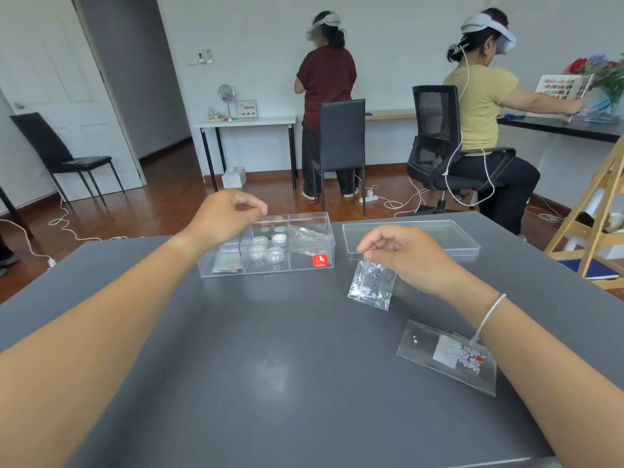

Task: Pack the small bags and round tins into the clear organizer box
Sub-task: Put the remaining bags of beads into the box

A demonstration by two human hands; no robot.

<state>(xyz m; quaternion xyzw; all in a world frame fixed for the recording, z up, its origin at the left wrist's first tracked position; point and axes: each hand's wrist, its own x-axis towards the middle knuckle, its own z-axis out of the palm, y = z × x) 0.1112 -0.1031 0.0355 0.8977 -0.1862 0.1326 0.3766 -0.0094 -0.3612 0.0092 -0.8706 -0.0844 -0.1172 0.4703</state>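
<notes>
Your broad grey table lies bare at six o'clock, while the organizer box blocks twelve, its lid one o'clock, and flat bags clutter four o'clock.

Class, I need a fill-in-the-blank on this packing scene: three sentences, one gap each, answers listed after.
1. The right hand holds a small ____ by its top edge.
2. The round tins sit in the box's ____ compartment.
3. The lid lies on the table to the ____ of the box.

Answers: bag; middle; right
</notes>
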